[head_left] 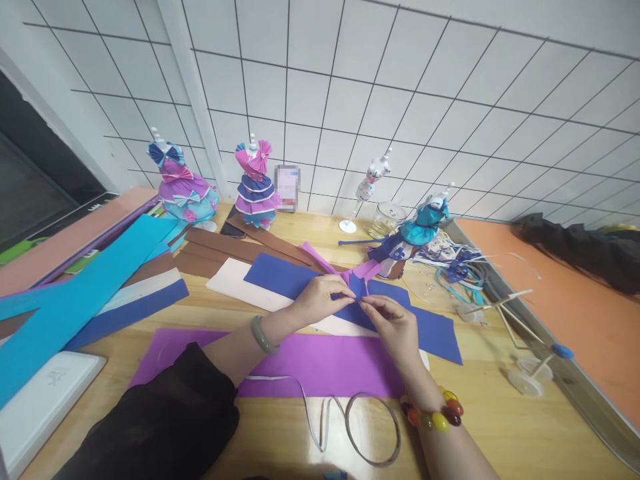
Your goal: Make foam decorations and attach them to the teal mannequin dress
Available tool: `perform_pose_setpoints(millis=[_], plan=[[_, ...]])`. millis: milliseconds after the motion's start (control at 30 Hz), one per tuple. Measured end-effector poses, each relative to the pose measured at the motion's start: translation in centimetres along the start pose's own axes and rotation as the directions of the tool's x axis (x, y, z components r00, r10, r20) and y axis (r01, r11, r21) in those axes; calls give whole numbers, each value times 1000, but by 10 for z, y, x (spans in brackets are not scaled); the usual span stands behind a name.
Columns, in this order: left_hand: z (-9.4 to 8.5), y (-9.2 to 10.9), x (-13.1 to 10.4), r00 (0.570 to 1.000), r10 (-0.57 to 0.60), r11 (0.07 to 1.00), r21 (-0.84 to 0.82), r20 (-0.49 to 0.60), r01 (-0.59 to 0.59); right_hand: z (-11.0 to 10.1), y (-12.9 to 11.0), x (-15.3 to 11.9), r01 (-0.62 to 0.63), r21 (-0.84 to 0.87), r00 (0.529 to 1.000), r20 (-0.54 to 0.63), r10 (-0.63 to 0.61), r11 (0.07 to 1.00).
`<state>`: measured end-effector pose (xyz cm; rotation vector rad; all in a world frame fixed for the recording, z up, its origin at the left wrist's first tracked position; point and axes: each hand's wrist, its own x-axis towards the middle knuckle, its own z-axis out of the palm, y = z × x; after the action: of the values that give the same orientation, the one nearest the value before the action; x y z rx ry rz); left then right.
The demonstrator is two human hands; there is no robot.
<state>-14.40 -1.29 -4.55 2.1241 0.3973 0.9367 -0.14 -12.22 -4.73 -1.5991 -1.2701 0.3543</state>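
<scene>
Both my hands meet near the middle of the table, above strips of coloured paper or cloth. My left hand (324,299) pinches the left side of a small dark blue piece (358,284). On its right side, the fingertips of my right hand (393,323) are pressed on the same piece. Pink-purple material (370,269) shows just behind it. Under and around my hands lie dark blue strips (437,330) and a cream strip (240,285). A wide purple sheet (320,360) stretches beneath my wrists.
Small dress forms in layered outfits (185,190) (256,190) and a barer form (373,180) stand along the tiled wall. Turquoise strips (95,293) and a white device (55,400) lie left. A ring (373,430) is in front; ribbon scraps (457,267) and wooden sticks (515,320) lie right.
</scene>
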Motion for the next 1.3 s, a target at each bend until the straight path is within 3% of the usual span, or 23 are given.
perform_pose_setpoints(millis=[267,500,867,1067,1300], plan=[[-1,0,0,1000,7,1000,-4,9,-7,2,2,1,-172,131,985,51,167,976],[-1,0,0,1000,2,1000,-1,14,-2,3,2,0,-197,162,980,62,189,967],[-1,0,2,994,-104,992,-77,-26,102,-1,-2,2,-236,203,972,43,232,950],[-1,-3,1,996,-92,989,-117,-19,90,-1,1,3,-277,219,961,42,275,935],[3,-6,0,978,-206,937,-291,-21,192,-1,4,4,-261,243,965,35,261,934]])
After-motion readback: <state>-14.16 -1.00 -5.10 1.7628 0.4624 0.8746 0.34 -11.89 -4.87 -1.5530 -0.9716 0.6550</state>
